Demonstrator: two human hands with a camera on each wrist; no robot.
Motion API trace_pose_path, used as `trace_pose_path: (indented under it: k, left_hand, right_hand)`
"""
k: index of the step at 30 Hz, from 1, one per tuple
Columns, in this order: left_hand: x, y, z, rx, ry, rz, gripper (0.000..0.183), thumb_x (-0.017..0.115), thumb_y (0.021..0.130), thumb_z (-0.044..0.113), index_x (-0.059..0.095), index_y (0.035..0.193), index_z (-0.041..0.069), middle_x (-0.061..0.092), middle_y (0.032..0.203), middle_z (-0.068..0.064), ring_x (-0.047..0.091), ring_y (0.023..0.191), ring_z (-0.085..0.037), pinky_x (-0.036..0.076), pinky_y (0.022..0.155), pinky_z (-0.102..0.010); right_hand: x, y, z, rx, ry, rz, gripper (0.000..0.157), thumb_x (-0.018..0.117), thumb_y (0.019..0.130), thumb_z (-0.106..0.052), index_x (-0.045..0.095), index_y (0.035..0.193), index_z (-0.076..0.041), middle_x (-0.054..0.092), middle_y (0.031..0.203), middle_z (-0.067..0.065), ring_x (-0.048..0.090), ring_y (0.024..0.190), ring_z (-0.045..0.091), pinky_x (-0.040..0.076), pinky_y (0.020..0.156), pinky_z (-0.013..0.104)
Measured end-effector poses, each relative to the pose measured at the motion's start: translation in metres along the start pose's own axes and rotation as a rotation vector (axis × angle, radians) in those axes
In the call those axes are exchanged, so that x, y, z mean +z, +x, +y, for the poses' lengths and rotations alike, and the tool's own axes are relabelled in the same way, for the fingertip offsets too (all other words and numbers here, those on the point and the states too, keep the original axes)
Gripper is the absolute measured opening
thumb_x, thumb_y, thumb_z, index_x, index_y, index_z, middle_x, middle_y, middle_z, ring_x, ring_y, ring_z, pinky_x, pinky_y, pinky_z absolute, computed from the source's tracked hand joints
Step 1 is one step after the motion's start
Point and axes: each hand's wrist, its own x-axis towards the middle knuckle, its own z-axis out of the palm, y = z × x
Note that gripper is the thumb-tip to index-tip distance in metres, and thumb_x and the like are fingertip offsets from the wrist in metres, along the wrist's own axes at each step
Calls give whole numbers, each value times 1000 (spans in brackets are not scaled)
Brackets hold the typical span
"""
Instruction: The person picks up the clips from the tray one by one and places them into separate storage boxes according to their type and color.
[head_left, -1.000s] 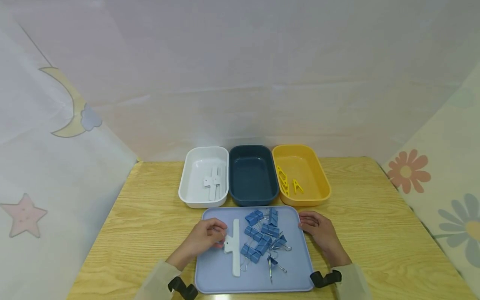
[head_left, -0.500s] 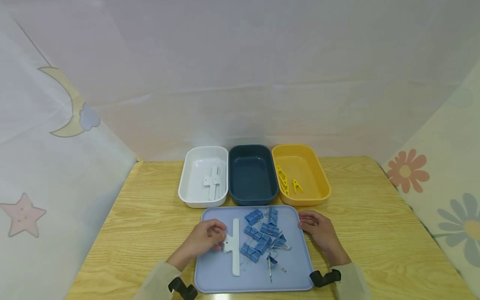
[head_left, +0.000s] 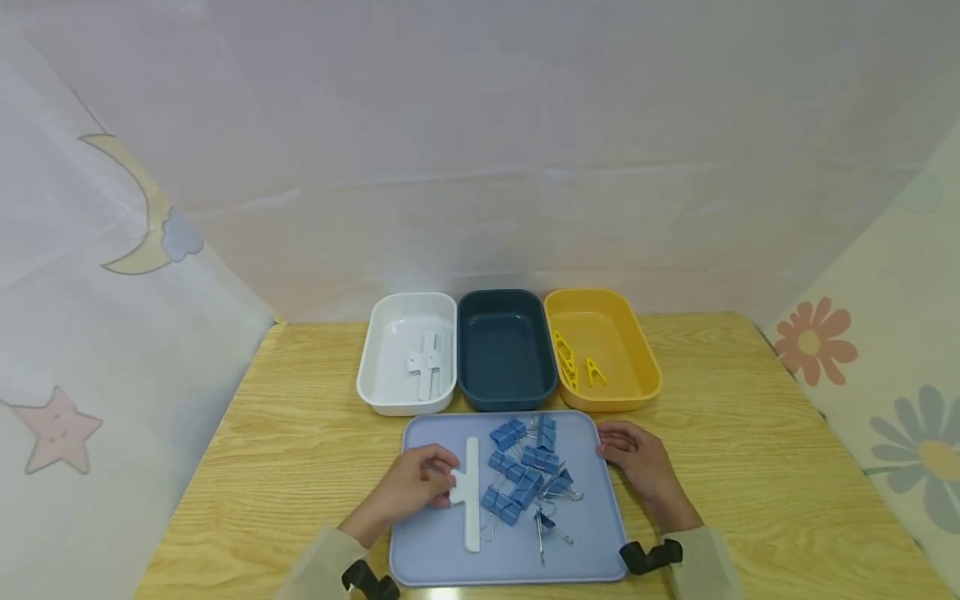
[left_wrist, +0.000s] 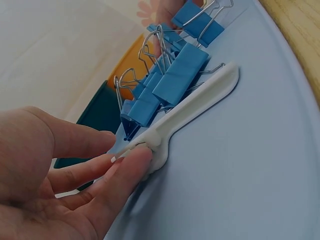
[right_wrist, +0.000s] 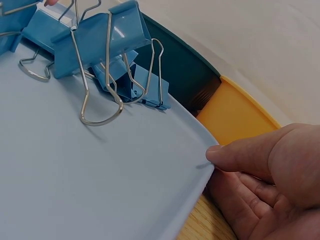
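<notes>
Left hand [head_left: 411, 483] is nearly closed, thumb and fingertips pinching the tab of a white T-shaped clip [head_left: 472, 500] on the pale blue tray [head_left: 435, 560], bottom centre of the head view. Just right of that there's a jumble of blue binder clips [head_left: 528, 488], then the right hand [head_left: 642, 468], lower right of centre, gripping the tray's rim, thumb on top, fingers loosely curled below.

From the head, the counter [head_left: 765, 433] was viewed forward and down; the tray [head_left: 435, 558] was shared, nearer, by both wrist views.
</notes>
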Motion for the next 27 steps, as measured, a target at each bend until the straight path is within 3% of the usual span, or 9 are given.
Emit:
trace_pose_path:
  k: [16,27]
  left_hand:
    - [4,0,-2,9,-10,-6,23,62,85,-3,63,109,-4,59,90,-8,64,73,-13,61,66,-27]
    - [5,0,-1,4,-30,6,27,64,85,-1,62,112,-4,60,97,-14,63,75,-14,61,67,-30]
  right_hand:
    - [1,0,0,10,7,17,38,65,91,-9,57,128,-3,64,124,16,62,99,6,53,80,11]
    - [1,0,1,-7,10,16,38,66,90,-9,57,127,-2,64,123,16,62,98,4,53,79,11]
